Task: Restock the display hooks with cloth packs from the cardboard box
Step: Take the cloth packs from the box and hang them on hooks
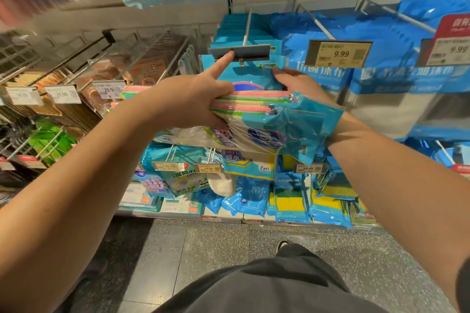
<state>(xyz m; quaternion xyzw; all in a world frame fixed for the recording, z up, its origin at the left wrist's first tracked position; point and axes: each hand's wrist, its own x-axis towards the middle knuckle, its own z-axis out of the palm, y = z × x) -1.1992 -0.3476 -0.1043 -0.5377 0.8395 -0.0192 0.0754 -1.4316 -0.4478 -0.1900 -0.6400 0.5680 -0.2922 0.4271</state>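
Fingers of left hand (193, 99) clamp soft, slippery blue-wrapped striped cloth packs (254, 114) below grey hook tag (239, 52); right hand (297, 81) steadies; grip header.

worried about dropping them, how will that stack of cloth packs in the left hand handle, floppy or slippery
Likely floppy: the cloth packs droop past the left hand, their blue header ends sagging. Probably slippery, since the wrap looks glossy. Seemingly light, as one hand carries several.
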